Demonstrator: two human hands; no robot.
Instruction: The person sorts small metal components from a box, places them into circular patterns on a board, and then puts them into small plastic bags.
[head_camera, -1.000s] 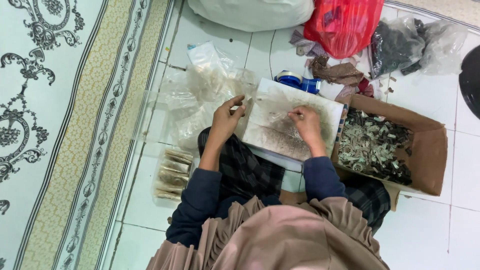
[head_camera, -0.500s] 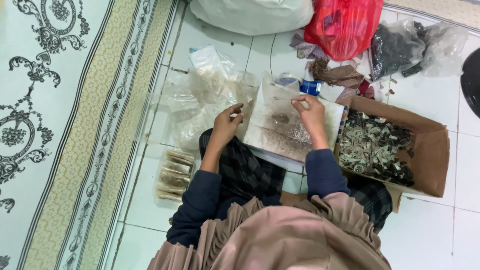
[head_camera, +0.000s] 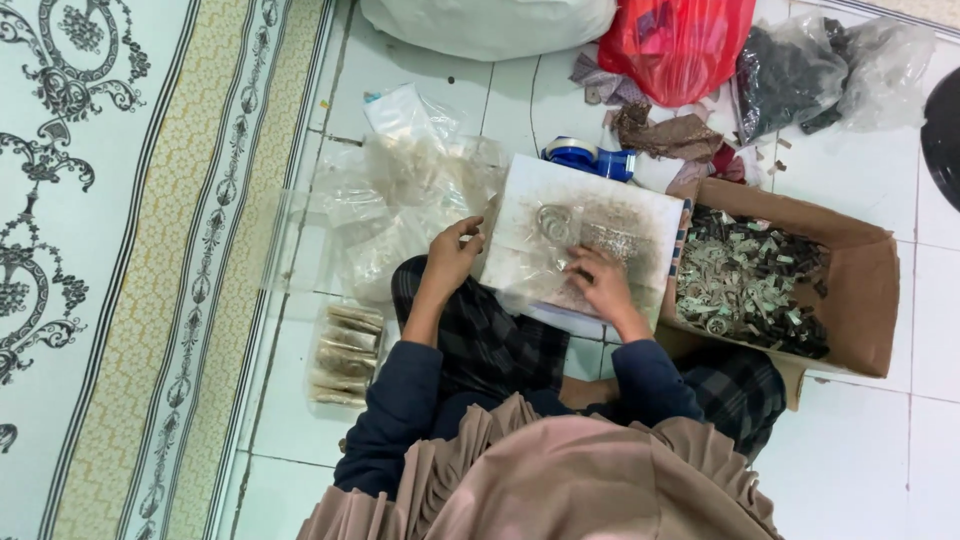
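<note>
Meanwhile, the right hand (head_camera: 603, 287) presses flat, fingers spread, on a clear plastic bag (head_camera: 560, 245) atop the white board (head_camera: 640, 215); the left hand (head_camera: 455, 255), half-curled, pinches the board's nine-o'clock edge; a brown cardboard box (head_camera: 860, 290) sits at three o'clock.

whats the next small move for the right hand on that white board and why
Probably close the right hand on a few of the small pieces heaped on the white board. Its fingers already rest flat at the heap's near edge, while the left hand waits at the board's left rim beside the clear plastic bags.
</note>
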